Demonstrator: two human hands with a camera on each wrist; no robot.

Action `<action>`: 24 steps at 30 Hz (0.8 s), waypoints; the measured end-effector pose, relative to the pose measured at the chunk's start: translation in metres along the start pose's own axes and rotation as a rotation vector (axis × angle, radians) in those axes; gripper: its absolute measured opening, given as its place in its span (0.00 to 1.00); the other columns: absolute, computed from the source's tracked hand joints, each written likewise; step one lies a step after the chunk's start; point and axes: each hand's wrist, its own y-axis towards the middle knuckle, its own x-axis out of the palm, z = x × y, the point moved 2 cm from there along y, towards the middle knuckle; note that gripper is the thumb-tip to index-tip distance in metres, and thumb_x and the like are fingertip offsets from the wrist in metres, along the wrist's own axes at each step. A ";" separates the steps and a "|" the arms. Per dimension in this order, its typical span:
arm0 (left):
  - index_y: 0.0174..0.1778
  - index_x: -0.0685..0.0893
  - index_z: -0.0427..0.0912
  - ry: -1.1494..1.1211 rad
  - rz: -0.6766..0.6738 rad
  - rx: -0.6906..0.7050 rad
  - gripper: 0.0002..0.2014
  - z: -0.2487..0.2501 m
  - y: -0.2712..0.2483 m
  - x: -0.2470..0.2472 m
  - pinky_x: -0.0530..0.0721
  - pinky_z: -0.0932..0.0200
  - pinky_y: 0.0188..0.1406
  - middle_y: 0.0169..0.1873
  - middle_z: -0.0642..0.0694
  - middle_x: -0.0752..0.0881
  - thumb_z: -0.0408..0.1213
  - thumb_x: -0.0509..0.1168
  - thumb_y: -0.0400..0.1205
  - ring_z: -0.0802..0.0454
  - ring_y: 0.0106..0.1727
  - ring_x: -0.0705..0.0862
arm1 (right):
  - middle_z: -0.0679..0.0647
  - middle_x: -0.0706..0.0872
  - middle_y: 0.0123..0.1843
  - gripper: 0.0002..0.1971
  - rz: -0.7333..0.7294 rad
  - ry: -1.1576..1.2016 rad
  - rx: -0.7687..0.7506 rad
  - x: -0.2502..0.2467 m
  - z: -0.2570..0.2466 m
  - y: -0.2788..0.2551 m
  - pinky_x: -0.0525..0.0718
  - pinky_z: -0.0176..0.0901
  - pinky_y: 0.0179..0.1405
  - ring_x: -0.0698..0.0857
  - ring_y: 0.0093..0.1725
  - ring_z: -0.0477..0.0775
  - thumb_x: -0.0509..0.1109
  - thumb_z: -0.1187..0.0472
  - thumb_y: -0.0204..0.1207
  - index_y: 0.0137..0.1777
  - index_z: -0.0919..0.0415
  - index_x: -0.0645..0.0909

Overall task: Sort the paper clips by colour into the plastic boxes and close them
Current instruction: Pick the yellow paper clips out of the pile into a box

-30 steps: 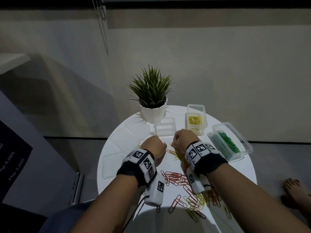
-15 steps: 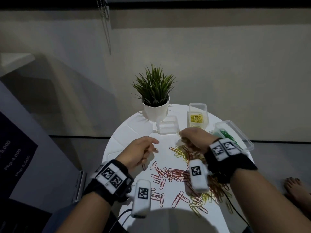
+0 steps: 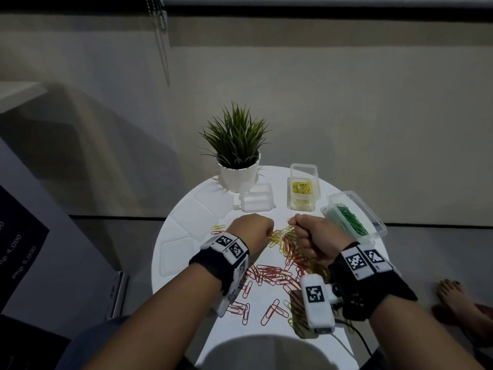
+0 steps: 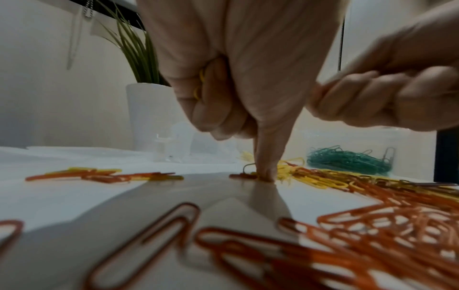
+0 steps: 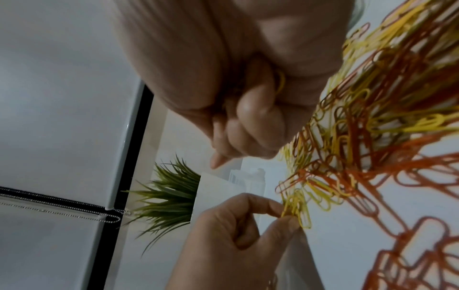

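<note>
Loose red and yellow paper clips (image 3: 277, 265) lie heaped on the round white table (image 3: 186, 231). My left hand (image 3: 253, 231) is at the heap's far left edge. It pinches yellow clips (image 5: 296, 213) against the table, and more yellow shows inside its curled fingers (image 4: 201, 78). My right hand (image 3: 312, 236) is a fist just right of it over the heap, with yellow clips (image 5: 280, 82) held in the palm. Three open clear boxes stand beyond: an empty one (image 3: 257, 201), one with yellow clips (image 3: 302, 194), and one with green clips (image 3: 352, 217).
A potted plant (image 3: 237, 156) stands at the table's far side behind the empty box. Clear lids (image 3: 181, 255) lie flat on the left part of the table. A bare foot (image 3: 456, 297) is on the floor at the right.
My left hand has come back from the table's left side to the heap and now pinches yellow clips. The right hand stays fisted over the heap.
</note>
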 end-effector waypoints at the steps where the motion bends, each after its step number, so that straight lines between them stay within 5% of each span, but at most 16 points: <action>1: 0.51 0.84 0.47 -0.012 0.002 -0.010 0.06 0.000 -0.001 -0.001 0.78 0.55 0.49 0.49 0.47 0.86 0.40 0.64 0.81 0.46 0.53 0.82 | 0.48 0.63 0.23 0.13 -0.007 -0.057 0.014 0.000 0.002 -0.003 0.54 0.28 0.13 0.58 0.18 0.44 0.52 0.59 0.86 0.41 0.58 0.74; 6: 0.47 0.89 0.46 -0.280 0.014 -0.085 0.07 -0.010 -0.013 -0.007 0.70 0.61 0.37 0.33 0.54 0.80 0.42 0.66 0.81 0.58 0.36 0.77 | 0.50 0.69 0.23 0.15 0.043 -0.279 0.007 0.000 -0.002 -0.012 0.62 0.32 0.12 0.64 0.18 0.46 0.54 0.61 0.85 0.37 0.58 0.74; 12: 0.39 0.87 0.49 -0.582 0.041 -0.118 0.06 -0.024 -0.034 -0.020 0.66 0.64 0.27 0.21 0.54 0.71 0.41 0.67 0.81 0.61 0.21 0.68 | 0.47 0.67 0.18 0.16 0.230 0.065 -0.109 -0.013 -0.067 0.033 0.60 0.30 0.12 0.63 0.14 0.44 0.55 0.59 0.85 0.33 0.56 0.69; 16: 0.36 0.83 0.54 -0.610 0.047 -0.112 0.08 -0.031 -0.036 -0.029 0.66 0.62 0.27 0.19 0.53 0.68 0.40 0.68 0.81 0.59 0.21 0.65 | 0.56 0.79 0.37 0.09 0.347 -0.154 -0.108 -0.008 -0.103 0.065 0.78 0.45 0.33 0.77 0.30 0.55 0.60 0.64 0.82 0.39 0.61 0.74; 19: 0.36 0.83 0.55 -0.600 0.048 -0.099 0.09 -0.032 -0.038 -0.034 0.66 0.64 0.26 0.20 0.54 0.69 0.40 0.67 0.82 0.60 0.21 0.67 | 0.64 0.81 0.65 0.12 0.454 -0.418 -0.062 -0.003 -0.111 0.071 0.79 0.46 0.59 0.83 0.60 0.61 0.56 0.67 0.84 0.61 0.68 0.78; 22: 0.38 0.83 0.53 -0.557 0.040 -0.092 0.07 -0.030 -0.036 -0.039 0.67 0.63 0.27 0.20 0.55 0.70 0.39 0.66 0.82 0.60 0.22 0.68 | 0.66 0.80 0.69 0.16 0.450 -0.930 -0.150 0.013 -0.116 0.054 0.75 0.44 0.64 0.79 0.69 0.63 0.54 0.71 0.85 0.67 0.75 0.76; 24: 0.40 0.84 0.50 -0.516 0.037 -0.090 0.05 -0.025 -0.031 -0.044 0.68 0.62 0.28 0.22 0.54 0.70 0.39 0.66 0.82 0.60 0.24 0.68 | 0.66 0.80 0.69 0.17 0.438 -1.016 -0.159 0.008 -0.113 0.050 0.74 0.44 0.64 0.79 0.69 0.62 0.52 0.71 0.85 0.67 0.75 0.76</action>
